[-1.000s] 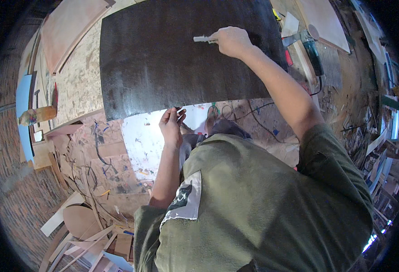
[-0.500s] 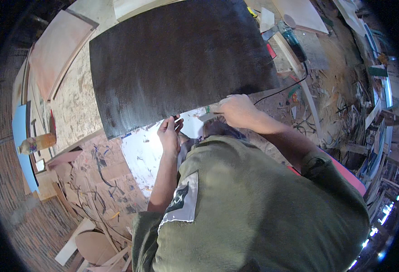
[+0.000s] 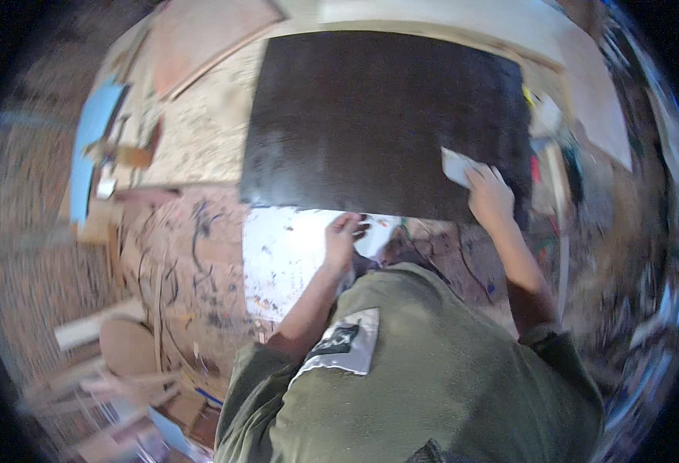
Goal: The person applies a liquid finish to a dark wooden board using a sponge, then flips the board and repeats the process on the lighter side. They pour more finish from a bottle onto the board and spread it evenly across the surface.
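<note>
Spreader (image 3: 455, 167), pinched by the right hand (image 3: 491, 199), has moved from the near edge of the dark panel (image 3: 362, 116) to its right part; the left hand (image 3: 342, 238) stays by that edge, fingers curled, grip unclear.

The dark panel (image 3: 386, 123) has a smooth face with a dull, streaky sheen. The pale worktop (image 3: 200, 143) appears wooden, rough and mottled. The shirt (image 3: 447, 370) is matt cloth. The white sheet (image 3: 277, 251) looks smooth but speckled.

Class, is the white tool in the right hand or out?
In: the right hand grips the white tool; its free end shows over the dark board.
</note>
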`<state>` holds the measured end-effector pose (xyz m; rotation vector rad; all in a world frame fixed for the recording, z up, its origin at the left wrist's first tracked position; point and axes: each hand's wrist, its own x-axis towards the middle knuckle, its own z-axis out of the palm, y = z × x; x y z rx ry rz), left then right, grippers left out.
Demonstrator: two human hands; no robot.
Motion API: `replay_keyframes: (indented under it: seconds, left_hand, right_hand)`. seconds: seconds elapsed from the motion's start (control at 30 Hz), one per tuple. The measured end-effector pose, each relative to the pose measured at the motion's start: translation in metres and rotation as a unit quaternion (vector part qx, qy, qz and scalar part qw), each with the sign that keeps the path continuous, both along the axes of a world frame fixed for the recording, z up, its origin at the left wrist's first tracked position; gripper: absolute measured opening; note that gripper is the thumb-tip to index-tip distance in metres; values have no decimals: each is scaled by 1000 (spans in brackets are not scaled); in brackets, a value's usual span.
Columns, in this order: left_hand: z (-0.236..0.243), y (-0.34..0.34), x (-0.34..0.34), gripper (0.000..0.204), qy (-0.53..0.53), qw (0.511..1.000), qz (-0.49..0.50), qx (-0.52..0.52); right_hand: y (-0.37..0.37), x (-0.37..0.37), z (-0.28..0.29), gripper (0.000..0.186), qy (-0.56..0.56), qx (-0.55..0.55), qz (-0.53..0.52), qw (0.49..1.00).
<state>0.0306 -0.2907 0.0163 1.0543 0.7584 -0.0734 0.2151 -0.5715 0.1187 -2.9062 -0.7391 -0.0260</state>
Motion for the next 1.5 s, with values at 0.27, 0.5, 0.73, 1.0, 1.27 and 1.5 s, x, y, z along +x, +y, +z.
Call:
replay_keyframes:
  seconds: [0.27, 0.5, 0.73, 1.0, 1.27, 1.5]
  left_hand:
    - [12, 43, -48, 27, 63, 987, 92, 112]
    - [-15, 220, -110, 29, 107, 828, 369, 407]
    - [37, 444, -72, 73, -31, 765, 449, 461]
    - [56, 646, 9, 117, -17, 741, 374, 557]
    - [3, 763, 49, 73, -162, 697, 336, 613]
    - [28, 731, 50, 72, 41, 723, 336, 602]
  right_hand:
    - [23, -6, 31, 27, 123, 185, -44, 974]
    - [51, 21, 23, 39, 340, 617, -238, 669]
    - [90, -1, -1, 45, 195, 521, -169, 814]
    - [193, -56, 35, 50, 314, 695, -350, 544]
    - [220, -75, 47, 48, 168, 468, -312, 809]
    - [196, -93, 48, 54, 253, 721, -421, 489]
